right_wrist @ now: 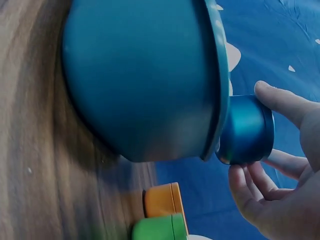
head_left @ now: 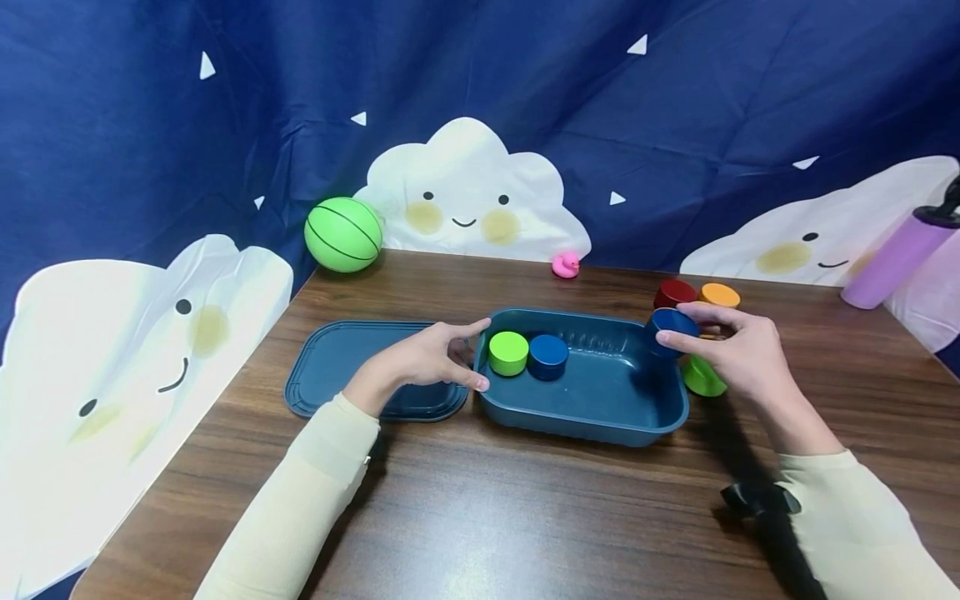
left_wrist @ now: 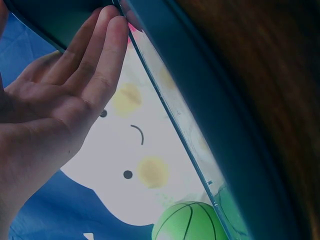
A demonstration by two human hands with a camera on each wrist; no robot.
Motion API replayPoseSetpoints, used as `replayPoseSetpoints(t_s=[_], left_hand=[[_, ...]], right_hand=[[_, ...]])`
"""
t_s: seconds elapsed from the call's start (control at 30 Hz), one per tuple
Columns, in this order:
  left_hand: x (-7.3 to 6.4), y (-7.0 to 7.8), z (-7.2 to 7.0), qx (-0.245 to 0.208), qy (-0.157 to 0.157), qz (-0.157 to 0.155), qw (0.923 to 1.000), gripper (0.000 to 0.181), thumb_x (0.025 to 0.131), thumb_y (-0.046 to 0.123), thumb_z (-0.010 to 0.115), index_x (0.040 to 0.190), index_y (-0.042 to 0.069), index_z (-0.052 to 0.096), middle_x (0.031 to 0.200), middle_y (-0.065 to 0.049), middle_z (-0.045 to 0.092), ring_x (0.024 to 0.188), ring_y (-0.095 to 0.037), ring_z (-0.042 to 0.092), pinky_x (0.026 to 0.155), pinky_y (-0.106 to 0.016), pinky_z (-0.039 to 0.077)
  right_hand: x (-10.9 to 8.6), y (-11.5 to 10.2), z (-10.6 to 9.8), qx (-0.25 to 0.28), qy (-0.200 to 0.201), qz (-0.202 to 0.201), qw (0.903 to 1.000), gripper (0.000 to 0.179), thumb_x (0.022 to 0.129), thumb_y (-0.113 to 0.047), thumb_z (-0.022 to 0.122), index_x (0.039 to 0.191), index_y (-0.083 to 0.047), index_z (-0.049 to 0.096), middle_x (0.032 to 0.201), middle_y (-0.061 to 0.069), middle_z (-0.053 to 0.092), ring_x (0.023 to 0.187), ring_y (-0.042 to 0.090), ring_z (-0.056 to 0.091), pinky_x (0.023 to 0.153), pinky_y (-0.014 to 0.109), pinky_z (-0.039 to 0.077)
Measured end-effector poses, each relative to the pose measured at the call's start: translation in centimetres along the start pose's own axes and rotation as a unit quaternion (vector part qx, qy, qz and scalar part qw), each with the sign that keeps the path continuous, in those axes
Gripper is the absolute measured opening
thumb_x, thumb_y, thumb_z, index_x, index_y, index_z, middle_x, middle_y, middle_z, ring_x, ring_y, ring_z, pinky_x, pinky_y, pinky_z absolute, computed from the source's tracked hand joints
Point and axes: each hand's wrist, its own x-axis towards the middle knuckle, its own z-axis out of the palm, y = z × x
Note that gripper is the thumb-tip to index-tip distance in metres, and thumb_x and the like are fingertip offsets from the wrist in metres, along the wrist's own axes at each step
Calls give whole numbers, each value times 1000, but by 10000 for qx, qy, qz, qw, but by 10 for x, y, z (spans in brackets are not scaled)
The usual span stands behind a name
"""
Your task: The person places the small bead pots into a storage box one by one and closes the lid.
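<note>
In the head view, a blue-green plastic box [head_left: 592,408] stands on the table. My left hand [head_left: 431,358] touches its left end, thumb and index finger spread along the rim; its fairly straight fingers lie against the wall in the left wrist view. A small round blue tin [right_wrist: 245,131] is pinched between the thumb and fingers of my right hand [head_left: 742,346], at the box's right rim. Inside the box, a lime-green tin [head_left: 508,354] and another blue tin [head_left: 547,358] sit side by side near the left end.
Right of the box stand a red tin [head_left: 674,293], an orange tin [head_left: 720,295] and a green tin [head_left: 703,379]. The box's lid [head_left: 337,367] lies to the left. Behind are a green ball [head_left: 343,234], a pink toy duck [head_left: 566,265] and a purple pump [head_left: 896,260].
</note>
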Motion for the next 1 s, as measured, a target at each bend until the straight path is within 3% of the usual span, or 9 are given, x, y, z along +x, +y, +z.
replayPoseSetpoints(t_s=[0.23, 0.53, 0.77, 1.0], left_hand=[[-1, 1, 0, -73, -28, 13, 10000, 98, 85, 32, 83, 162, 29, 22, 133, -13, 63, 122, -23, 58, 100, -41, 52], [0, 1, 0, -26, -19, -23, 10000, 97, 86, 32, 82, 162, 29, 22, 133, -13, 63, 121, -23, 59, 100, -41, 52], [-1, 2, -1, 31, -6, -25, 10000, 97, 85, 33, 83, 162, 29, 23, 133, -12, 64, 123, -22, 59, 101, -42, 52], [-2, 2, -1, -41, -18, -14, 10000, 97, 85, 33, 83, 162, 29, 23, 134, -12, 63, 124, -22, 58, 102, -42, 51]], right_hand=[[-2, -8, 9, -93, -184, -179, 9996, 67, 85, -53, 77, 136, -10, 63, 135, 23, 59, 116, 34, 54, 74, 12, 43], [0, -17, 23, -100, -336, -376, 9987, 67, 85, -52, 77, 134, -7, 64, 134, 24, 58, 109, 36, 56, 70, 11, 47], [2, -27, 34, -117, -635, -353, 9973, 70, 85, -55, 76, 136, -10, 63, 132, 23, 61, 110, 37, 59, 80, 29, 55], [4, -37, 43, -124, -772, -392, 9962, 73, 85, -55, 76, 139, -9, 61, 133, 23, 61, 113, 36, 58, 88, 40, 53]])
